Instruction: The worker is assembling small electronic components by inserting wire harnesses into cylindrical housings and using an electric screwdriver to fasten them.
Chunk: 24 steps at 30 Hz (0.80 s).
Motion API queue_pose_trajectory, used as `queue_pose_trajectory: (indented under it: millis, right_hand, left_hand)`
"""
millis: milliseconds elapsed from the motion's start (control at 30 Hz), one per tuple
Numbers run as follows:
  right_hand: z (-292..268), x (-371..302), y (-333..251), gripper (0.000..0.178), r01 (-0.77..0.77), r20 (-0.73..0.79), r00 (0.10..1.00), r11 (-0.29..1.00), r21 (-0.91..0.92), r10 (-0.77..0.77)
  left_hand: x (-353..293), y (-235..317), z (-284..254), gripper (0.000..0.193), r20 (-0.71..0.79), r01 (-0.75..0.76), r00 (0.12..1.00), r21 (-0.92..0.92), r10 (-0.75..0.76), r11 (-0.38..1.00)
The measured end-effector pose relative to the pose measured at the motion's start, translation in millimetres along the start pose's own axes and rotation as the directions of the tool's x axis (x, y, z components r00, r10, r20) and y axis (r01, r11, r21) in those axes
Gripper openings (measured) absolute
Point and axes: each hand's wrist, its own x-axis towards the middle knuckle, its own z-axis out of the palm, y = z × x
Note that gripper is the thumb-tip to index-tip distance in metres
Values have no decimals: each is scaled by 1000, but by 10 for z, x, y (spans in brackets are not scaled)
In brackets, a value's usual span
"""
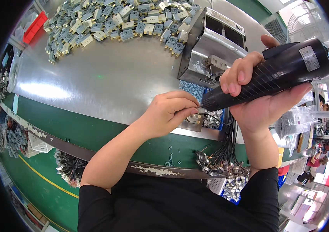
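My right hand (263,110) is wrapped round a black electric screwdriver (276,75), which lies tilted with its nose down to the left. At that nose my left hand (170,113) is closed in a pinch. The small piece between its fingertips is mostly hidden and too small to name. Just behind the fingertips, blue-grey screws (192,89) fill a tray. Small metal parts (212,120) lie in a blue bin under the screwdriver. Black cables (231,135) hang from there over the bench edge, with shiny metal rings (214,168) at their lower ends.
A metal box-shaped device (203,50) stands behind the screws. Many grey and cream terminal-like blocks (122,23) are heaped at the back of the steel bench (106,91). A red bin (35,28) sits far left. Loose screws (170,160) lie near the front edge.
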Motion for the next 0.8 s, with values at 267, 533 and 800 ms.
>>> queue_pose_trajectory:
  millis: [267,533,800]
  right_hand:
    - [32,9,13,111,-11,23,1000,999,41,10]
    - [62,-1,-34,105,0,44,999,997,78,-4]
    - [79,-12,-6,106,-7,72,997,996,90,0]
  left_hand:
    - [7,-7,-26,8,-11,-57,998,6,57,998]
    - [-21,69,-10,6,-6,-123,992,74,124,990]
    - [-38,57,14,14,-32,-118,992,64,120,991]
